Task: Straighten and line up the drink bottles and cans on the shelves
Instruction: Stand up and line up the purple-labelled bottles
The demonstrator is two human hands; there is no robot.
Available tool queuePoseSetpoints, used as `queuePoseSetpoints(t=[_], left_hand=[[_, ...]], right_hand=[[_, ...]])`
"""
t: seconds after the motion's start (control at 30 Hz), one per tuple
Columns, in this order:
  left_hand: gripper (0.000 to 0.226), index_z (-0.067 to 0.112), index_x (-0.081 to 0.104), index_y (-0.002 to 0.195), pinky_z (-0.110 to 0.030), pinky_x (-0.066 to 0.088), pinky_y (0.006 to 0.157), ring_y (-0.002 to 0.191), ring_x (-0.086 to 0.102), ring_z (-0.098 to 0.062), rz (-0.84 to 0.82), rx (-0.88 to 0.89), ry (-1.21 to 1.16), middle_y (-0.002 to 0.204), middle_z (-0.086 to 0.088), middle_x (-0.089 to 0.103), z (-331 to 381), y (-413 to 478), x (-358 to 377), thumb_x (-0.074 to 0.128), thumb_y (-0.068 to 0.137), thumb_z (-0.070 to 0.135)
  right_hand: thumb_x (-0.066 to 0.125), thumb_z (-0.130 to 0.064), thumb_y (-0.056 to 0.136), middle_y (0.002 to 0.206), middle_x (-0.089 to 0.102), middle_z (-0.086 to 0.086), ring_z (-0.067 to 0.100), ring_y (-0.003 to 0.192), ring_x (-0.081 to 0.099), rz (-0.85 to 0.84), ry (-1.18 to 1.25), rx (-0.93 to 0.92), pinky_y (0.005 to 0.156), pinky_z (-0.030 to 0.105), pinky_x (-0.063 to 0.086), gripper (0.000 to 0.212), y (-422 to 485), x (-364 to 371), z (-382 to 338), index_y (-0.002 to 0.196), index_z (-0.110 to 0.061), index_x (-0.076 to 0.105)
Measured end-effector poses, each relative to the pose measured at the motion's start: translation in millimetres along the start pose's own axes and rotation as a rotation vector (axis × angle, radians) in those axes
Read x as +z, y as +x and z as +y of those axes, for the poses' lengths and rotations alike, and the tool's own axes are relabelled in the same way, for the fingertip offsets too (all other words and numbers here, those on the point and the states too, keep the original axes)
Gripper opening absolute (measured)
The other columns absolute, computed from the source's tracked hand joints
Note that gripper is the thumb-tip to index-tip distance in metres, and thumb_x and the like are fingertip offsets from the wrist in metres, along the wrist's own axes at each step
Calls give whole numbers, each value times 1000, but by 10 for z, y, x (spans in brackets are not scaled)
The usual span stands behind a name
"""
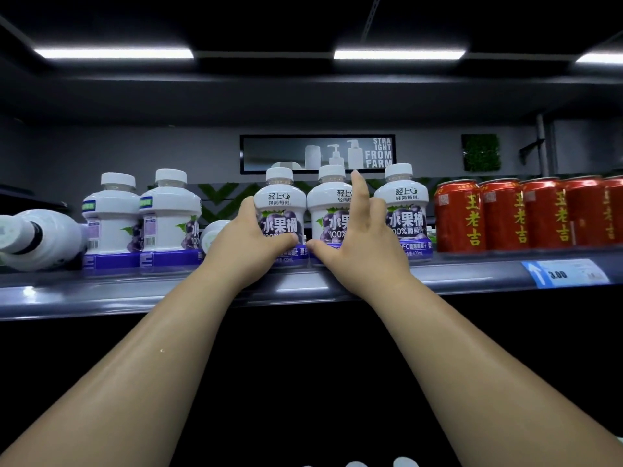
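At the far left of the grey metal shelf [135, 294] we see a white plastic bottle with a dark collar [37, 237] lying on its side, cap pointing left. Just beside it stand a white plastic juice bottle with a purple base [111, 220] and its twin [170, 217], upright and touching, turned so their barcodes face us. To the right a toppled white bottle [211, 236] lies half hidden by our left hand [242, 247]. That hand grips the first front-facing grape-juice bottle [279, 203]: its fingers [248, 207] curl round the bottle's left flank and the thumb lies across the lower label. The second front-facing grape-juice bottle [328, 203] stands upright just beside it, held by our right hand [357, 251], thumb at its base, forefinger stretched up its right side, the other fingers curled into the gap before the third front-facing grape-juice bottle [403, 203]. Further right, red drink cans with yellow characters [460, 215] stand upright side by side, and below them a blue-and-white price tag [566, 273] sits on the shelf's front rail.
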State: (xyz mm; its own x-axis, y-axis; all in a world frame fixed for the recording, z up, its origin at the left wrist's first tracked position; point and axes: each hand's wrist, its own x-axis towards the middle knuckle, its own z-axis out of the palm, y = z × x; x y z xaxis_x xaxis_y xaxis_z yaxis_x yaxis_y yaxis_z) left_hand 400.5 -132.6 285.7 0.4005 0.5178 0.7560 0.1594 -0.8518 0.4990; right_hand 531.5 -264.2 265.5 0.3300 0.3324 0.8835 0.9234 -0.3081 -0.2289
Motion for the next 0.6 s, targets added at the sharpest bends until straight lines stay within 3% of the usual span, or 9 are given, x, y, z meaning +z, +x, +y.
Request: queuePoseSetpoints(t=[0.2, 0.3, 0.4, 0.5, 0.6], left_hand=[[66, 26, 39, 128, -43, 49, 92, 106, 60, -22, -38, 36, 117, 115, 6, 63, 132, -45, 28, 72, 78, 56], [67, 27, 39, 128, -43, 48, 94, 106, 60, -22, -68, 17, 86, 116, 5, 63, 150, -12, 31, 74, 77, 54], [68, 26, 39, 128, -44, 48, 94, 106, 59, -24, -71, 15, 88, 117, 3, 62, 176, 5, 50, 74, 77, 54], [69, 25, 39, 128, -46, 49, 93, 106, 59, -26, -65, 39, 131, 117, 2, 63, 217, -5, 105, 71, 77, 58], [70, 23, 36, 131, -45, 48, 92, 109, 58, -27, -66, 66, 190, 121, 1, 62, 257, -37, 150, 66, 80, 61]], right_hand=[[64, -56, 87, 133, 38, 12, 33, 96, 57, 3, -138, -47, 69, 35, 40, 103, -17, -191, 52, 157, -26, -6], [65, -45, 88, 123, 50, 11, 31, 100, 54, 137, -118, -130, 76, 41, 47, 82, -44, -384, 195, 153, -19, 22], [70, -41, 83, 118, 55, 11, 31, 102, 51, 226, -152, -165, 84, 42, 46, 72, -45, -531, 454, 143, -14, 41], [64, -53, 83, 134, 47, 10, 32, 119, 44, 146, -245, -173, 99, 45, 43, 74, -96, -547, 629, 146, -22, 40], [48, -66, 88, 159, 17, 10, 32, 146, 13, 9, -305, -163, 118, 47, 17, 76, -215, -467, 696, 154, -36, 25]])
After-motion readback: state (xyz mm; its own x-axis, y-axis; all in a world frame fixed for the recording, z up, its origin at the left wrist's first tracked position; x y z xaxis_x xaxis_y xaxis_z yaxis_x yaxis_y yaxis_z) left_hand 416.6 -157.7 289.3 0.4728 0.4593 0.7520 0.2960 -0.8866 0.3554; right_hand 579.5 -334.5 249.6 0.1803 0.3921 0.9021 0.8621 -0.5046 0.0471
